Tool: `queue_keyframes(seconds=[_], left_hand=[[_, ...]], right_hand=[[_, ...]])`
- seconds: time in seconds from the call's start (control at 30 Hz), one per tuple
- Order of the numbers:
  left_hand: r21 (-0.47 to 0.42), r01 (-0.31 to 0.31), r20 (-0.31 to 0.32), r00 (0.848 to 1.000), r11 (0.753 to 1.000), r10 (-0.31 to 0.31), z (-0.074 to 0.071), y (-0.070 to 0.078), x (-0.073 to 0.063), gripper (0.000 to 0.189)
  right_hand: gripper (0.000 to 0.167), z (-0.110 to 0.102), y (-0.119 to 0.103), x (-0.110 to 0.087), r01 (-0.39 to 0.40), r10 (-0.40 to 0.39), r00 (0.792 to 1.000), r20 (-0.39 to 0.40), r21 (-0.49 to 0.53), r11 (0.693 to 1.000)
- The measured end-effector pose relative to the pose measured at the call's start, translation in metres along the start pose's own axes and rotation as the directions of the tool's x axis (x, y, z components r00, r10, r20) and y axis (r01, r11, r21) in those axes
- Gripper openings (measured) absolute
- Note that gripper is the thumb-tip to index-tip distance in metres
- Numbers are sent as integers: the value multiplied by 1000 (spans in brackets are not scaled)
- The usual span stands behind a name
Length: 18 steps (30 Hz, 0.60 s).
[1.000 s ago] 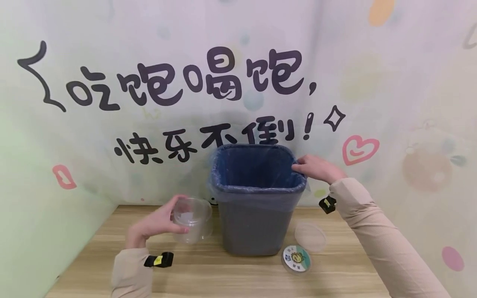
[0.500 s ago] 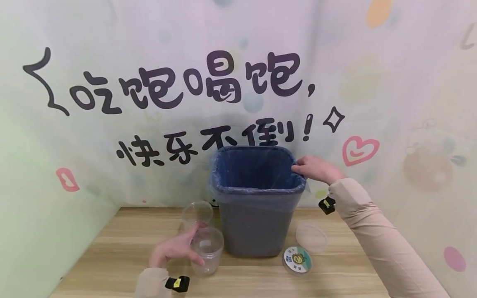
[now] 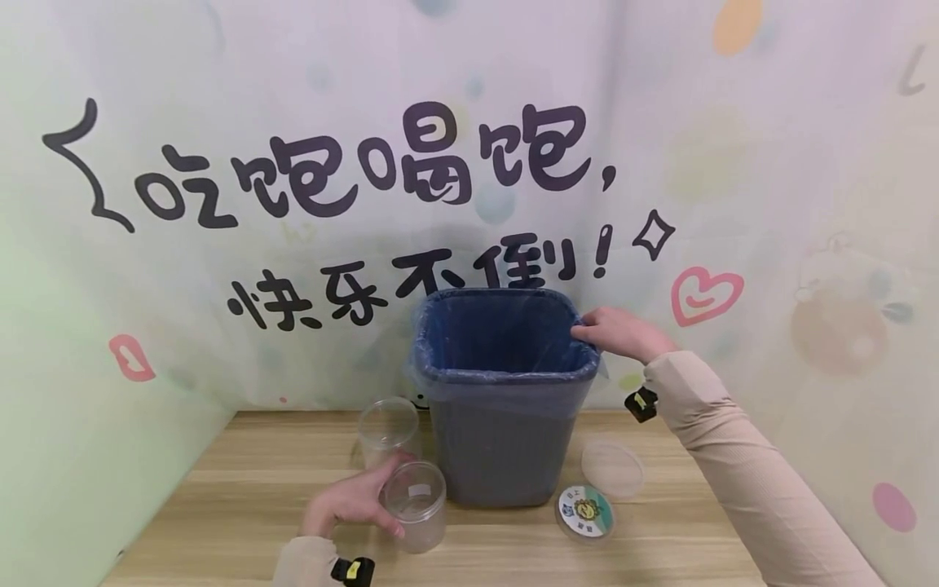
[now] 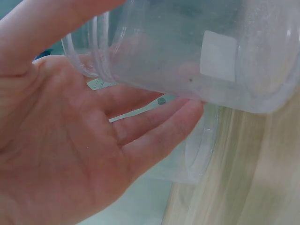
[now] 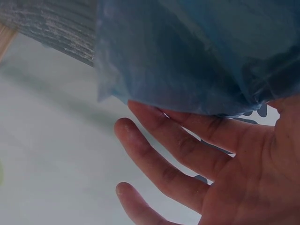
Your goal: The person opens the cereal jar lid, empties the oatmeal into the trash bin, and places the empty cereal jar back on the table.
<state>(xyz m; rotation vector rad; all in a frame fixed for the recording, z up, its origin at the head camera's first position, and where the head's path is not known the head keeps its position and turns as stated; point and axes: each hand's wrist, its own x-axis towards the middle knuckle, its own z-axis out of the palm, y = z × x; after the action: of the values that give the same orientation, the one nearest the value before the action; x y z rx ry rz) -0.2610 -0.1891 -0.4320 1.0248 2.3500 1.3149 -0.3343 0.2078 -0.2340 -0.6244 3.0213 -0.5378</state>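
My left hand (image 3: 359,499) is around a clear plastic jar (image 3: 421,522) at the front of the table, thumb on the near side and fingers behind. In the left wrist view, the jar (image 4: 173,51), with a white label, lies between thumb and fingers. A second clear jar (image 3: 385,428) stands just behind the hand. My right hand (image 3: 623,333) grips the right rim of a grey trash can (image 3: 506,456), thumb over the rim. Blue liner (image 5: 173,61) hangs over the fingers in the right wrist view.
Right of the trash can, a clear round lid (image 3: 612,467) and a round lid with a printed cartoon label (image 3: 584,512) lie on the wooden table (image 3: 660,546). A printed cloth backdrop (image 3: 308,244) rises directly behind the can.
My left hand has moved right and toward the front with one jar, and the other jar now shows behind it. My right hand has stayed on the can's rim.
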Motion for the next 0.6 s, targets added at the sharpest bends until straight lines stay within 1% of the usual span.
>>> queue_keyframes(seconds=[0.17, 0.3, 0.4, 0.5, 0.6], left_hand=[[-6, 0, 15, 1000, 1000, 0, -1, 2, -3, 88], [5, 26, 11, 1000, 1000, -26, -5, 8, -7, 89], [-14, 47, 1, 999, 999, -47, -10, 15, -9, 93], [-35, 42, -5, 999, 999, -42, -16, 22, -10, 94], [-25, 25, -18, 1000, 999, -25, -21, 29, -11, 91]], right_hand=[[31, 2, 0, 2, 5, -5, 1000, -7, -1, 1000], [30, 4, 2, 2, 15, -15, 1000, -12, 32, 999], [29, 5, 4, 1, 21, -19, 999, -31, 64, 998], [29, 6, 7, 1, 33, -28, 998, -59, 91, 995], [30, 8, 10, 1, 44, -36, 997, -75, 107, 993]])
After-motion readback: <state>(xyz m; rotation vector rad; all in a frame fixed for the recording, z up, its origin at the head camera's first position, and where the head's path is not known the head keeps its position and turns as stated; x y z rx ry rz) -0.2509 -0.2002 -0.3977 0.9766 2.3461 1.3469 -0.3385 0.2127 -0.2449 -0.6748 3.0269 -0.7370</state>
